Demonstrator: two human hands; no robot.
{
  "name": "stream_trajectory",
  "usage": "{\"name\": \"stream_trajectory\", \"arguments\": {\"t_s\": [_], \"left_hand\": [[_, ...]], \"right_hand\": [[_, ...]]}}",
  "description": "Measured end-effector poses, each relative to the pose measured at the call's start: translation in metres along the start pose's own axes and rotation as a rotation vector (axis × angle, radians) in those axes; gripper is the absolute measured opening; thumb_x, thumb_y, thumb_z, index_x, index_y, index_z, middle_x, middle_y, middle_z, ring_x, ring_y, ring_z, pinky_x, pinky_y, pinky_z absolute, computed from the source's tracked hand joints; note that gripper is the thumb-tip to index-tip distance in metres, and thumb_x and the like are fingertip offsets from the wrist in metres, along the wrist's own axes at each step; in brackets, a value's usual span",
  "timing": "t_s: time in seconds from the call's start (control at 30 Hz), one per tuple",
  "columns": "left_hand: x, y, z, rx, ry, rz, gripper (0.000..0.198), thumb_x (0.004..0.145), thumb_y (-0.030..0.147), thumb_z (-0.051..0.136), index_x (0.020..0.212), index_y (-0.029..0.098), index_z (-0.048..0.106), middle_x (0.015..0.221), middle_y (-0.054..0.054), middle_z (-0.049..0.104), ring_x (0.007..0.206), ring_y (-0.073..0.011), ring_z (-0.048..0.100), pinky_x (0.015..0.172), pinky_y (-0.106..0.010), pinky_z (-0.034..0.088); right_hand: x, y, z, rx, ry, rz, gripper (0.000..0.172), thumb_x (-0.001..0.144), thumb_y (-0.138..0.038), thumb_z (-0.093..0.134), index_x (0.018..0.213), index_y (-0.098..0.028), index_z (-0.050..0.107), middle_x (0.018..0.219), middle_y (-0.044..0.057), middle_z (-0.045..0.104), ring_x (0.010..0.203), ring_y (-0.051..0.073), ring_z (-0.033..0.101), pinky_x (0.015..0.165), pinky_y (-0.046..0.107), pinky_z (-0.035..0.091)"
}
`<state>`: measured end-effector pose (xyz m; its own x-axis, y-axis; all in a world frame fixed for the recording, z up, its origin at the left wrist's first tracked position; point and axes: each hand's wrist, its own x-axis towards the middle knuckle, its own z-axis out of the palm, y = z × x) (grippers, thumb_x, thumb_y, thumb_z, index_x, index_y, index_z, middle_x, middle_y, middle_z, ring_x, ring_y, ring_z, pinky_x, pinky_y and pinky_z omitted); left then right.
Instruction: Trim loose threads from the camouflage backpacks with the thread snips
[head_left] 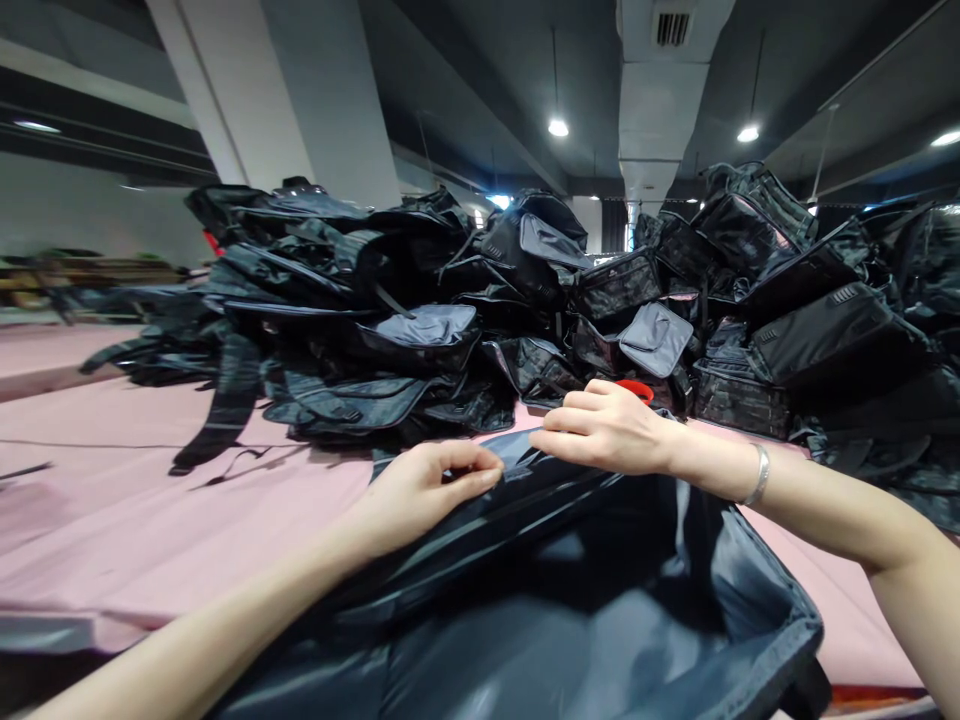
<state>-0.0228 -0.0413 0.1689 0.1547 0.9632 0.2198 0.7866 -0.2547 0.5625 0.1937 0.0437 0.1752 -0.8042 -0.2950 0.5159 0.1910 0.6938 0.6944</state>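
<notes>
A large dark blue-black bag lies open in front of me on a pink table, its shiny lining showing. My left hand pinches the far edge of the bag's opening, fingers closed on the fabric. My right hand grips the same edge a little to the right, fingers curled over it. A silver bracelet sits on my right wrist. A small red object shows just behind my right hand.
A high heap of black bags with loose straps stretches across the table behind my hands, from left to far right. A grey pillar rises at the back left. Ceiling lamps glow overhead.
</notes>
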Motion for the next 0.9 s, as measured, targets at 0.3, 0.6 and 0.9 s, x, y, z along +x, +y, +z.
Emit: {"name": "stream_trajectory", "arguments": {"t_s": [0.3,0.6,0.9], "left_hand": [[0.001,-0.006,0.000,0.003,-0.012,0.014,0.039,0.069,0.056,0.052,0.069,0.018,0.064,0.077,-0.005,0.068,0.079,-0.0236,0.060,0.076,-0.032,0.045],[-0.005,0.003,0.001,0.014,-0.012,0.071,0.035,0.070,0.051,0.051,0.067,0.019,0.064,0.073,-0.003,0.068,0.073,-0.0203,0.059,0.071,-0.028,0.046],[-0.011,0.009,0.000,0.015,-0.039,0.036,0.035,0.069,0.050,0.050,0.069,0.019,0.065,0.075,-0.003,0.069,0.073,-0.0198,0.060,0.073,-0.026,0.047]], "right_hand": [[-0.005,-0.002,-0.003,-0.063,0.032,-0.084,0.022,0.096,-0.015,0.037,0.096,-0.019,0.059,0.091,0.002,0.065,0.071,0.011,0.047,0.061,0.028,0.030],[0.010,0.013,-0.004,0.312,-0.202,0.034,0.012,0.089,-0.019,0.053,0.095,-0.018,0.064,0.089,0.003,0.066,0.077,0.015,0.051,0.063,0.027,0.034],[0.011,0.030,0.009,0.881,-0.319,0.139,0.021,0.078,-0.012,0.067,0.098,-0.015,0.064,0.092,0.004,0.066,0.083,0.014,0.057,0.077,0.024,0.043]]}}
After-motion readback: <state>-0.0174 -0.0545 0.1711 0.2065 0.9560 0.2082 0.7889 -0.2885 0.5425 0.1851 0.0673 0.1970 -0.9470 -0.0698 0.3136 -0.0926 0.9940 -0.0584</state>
